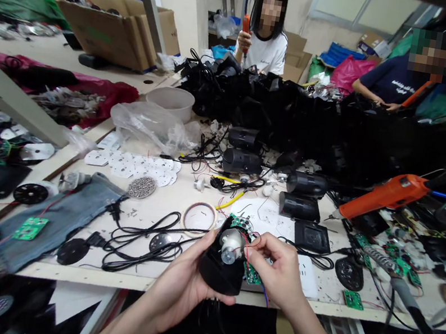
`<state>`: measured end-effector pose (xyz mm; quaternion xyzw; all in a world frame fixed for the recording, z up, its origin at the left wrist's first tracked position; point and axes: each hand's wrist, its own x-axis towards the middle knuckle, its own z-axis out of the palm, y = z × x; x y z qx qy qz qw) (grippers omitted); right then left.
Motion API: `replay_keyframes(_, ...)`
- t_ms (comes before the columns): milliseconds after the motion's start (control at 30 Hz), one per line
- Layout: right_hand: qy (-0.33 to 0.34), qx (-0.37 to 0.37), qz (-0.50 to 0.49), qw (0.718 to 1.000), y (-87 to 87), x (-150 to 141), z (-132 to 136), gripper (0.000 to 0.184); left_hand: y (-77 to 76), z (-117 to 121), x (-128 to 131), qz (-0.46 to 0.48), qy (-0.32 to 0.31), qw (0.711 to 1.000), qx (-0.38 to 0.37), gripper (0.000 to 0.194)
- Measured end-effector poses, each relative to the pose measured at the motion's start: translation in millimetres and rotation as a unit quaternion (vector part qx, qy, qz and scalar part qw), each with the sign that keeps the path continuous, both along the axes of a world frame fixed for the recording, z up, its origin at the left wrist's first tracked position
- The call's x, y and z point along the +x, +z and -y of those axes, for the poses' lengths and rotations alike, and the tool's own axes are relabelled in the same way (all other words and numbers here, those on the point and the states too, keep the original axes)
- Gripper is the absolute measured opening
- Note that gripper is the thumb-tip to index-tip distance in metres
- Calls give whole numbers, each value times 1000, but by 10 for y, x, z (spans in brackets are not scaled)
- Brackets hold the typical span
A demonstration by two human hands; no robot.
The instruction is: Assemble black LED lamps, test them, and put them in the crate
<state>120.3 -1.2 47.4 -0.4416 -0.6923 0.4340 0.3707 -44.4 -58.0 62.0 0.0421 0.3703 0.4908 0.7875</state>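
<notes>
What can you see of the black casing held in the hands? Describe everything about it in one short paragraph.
The black casing looks like plastic, its open side facing up. Inside sits a silvery-white cylinder with a clear-looking end; a green circuit board shows at the far end. The left hand cradles it at the side and beneath, near the bench's front edge. The right hand pinches thin red wires beside the cylinder.

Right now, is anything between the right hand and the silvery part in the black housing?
Only thin red wires, which the right hand seems to pinch beside the silvery part; nothing else visible. The left hand holds the black housing.
</notes>
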Motion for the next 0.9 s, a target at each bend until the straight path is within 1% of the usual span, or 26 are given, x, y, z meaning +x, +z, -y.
replay_keyframes(233,20,-2,28,999,-29,-3,1,17,-38,-4,-13,13,-8,1000,-19,39)
replay_keyframes(367,30,-13,33,999,-38,-16,7,18,-32,-2,-20,15,-9,999,-28,41)
replay_keyframes(500,10,-25,16,1000,-66,-44,30,18,-26,4,-21,24,-11,999,-21,42)
replay_keyframes(633,-3,-61,-20,998,-89,-55,56,20,-28,10,-23,41,-17,999,-11,43)
replay_keyframes(700,-7,-54,-27,998,-94,-48,70,20,-28,14,-22,47,-18,999,-7,43)
replay_keyframes(900,-1,3,-9,1000,-127,-11,106,20,-26,33,-19,44,-17,999,-6,41)
